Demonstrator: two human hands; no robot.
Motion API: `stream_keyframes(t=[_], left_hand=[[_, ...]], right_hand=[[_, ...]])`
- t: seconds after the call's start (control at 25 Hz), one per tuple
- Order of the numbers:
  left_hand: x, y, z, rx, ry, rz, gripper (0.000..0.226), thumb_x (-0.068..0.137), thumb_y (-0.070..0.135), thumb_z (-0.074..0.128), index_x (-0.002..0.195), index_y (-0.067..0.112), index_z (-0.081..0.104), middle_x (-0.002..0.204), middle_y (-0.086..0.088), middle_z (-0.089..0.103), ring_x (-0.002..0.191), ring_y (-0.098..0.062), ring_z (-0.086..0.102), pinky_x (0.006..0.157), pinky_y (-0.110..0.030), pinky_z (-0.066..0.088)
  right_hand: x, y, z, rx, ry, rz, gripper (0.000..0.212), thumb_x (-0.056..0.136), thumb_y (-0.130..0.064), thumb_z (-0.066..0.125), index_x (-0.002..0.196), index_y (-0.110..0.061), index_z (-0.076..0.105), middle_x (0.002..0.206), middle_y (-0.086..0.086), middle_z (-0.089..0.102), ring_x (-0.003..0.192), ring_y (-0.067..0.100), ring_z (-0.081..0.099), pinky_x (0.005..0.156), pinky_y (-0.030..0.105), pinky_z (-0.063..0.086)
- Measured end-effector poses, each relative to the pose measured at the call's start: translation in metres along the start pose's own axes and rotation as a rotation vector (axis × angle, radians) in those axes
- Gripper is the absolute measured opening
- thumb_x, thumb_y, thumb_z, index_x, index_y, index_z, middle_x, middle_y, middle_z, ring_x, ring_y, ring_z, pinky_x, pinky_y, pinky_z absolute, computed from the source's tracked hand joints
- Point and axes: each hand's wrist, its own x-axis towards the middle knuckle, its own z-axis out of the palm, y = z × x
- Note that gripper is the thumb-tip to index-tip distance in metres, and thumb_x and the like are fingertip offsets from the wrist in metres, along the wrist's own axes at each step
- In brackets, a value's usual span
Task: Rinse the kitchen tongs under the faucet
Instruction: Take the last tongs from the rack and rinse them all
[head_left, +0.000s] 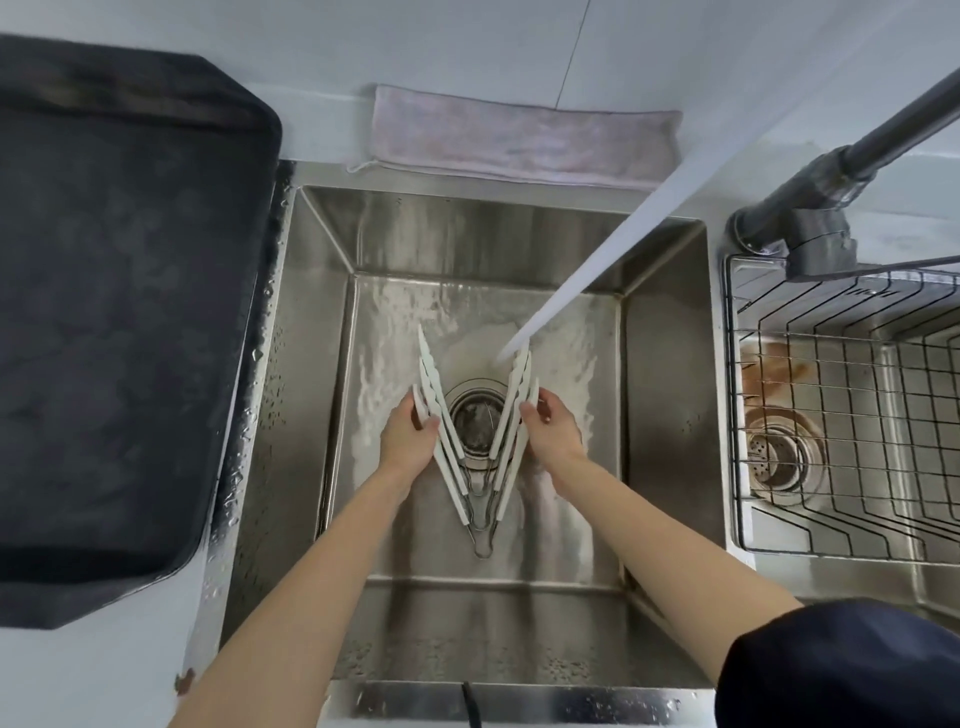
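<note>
Tongs (480, 441) spread in a V, hinge toward the person; left hand (410, 441) and right hand (551, 431) each grip one arm; water stream (571, 270) strikes the right tip.

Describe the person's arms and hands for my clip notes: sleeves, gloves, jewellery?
Both forearms are bare. The left hand and right hand wear no gloves, and no rings, watch or bracelets show. A dark navy sleeve covers the right upper arm at the frame's lower right corner. No sleeve shows on the left arm.
</note>
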Motion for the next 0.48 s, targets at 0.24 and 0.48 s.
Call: stream_keyframes(t=[0.24,0.48], left_hand=[[0.0,0.007,0.015,0.31,0.124,0.054,0.067,0.091,0.032,0.053,0.147,0.017,0.021,0.14,-0.016,0.031,0.127,-0.032,0.04,0.104,-0.039,0.035],[0.005,0.009,0.023,0.56,0.106,0.027,0.076,0.085,0.023,0.06,0.145,0.01,0.015,0.139,-0.017,0.032,0.12,-0.035,0.046,0.085,-0.042,0.046]], right_hand=[[0.013,-0.005,0.006,-0.199,0.034,-0.011,0.057,0.092,-0.033,0.053,0.142,-0.013,0.034,0.139,0.014,0.04,0.124,0.029,0.046,0.105,0.036,0.038],[0.015,-0.01,0.016,-0.553,0.005,-0.076,0.072,0.085,-0.032,0.062,0.138,-0.002,0.023,0.14,0.019,0.032,0.127,0.035,0.04,0.1,0.042,0.038]])
